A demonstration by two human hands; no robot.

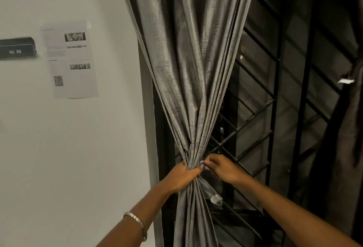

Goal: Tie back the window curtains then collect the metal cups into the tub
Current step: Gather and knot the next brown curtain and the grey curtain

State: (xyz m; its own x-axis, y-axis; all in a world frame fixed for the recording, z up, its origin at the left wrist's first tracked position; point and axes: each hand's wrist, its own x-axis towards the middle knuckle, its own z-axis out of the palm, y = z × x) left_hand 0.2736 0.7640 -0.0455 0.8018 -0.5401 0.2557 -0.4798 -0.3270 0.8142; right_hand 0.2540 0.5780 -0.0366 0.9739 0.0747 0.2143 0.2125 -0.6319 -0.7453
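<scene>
A grey curtain (192,66) hangs in front of a dark window and is gathered into a narrow bunch low down. My left hand (181,176) is closed around that bunch from the left. My right hand (222,167) pinches a grey tie-back strip (211,189) at the right side of the bunch; the strip's loose end with a pale patch dangles just below. A second, darker curtain (351,128) hangs at the far right, bound with a tie that has a white tag. No metal cups or tub are in view.
Behind the curtains is a window with a black metal grille (275,109). The white wall (78,158) on the left carries a printed sheet with a QR code (70,60) and a black sign (16,48).
</scene>
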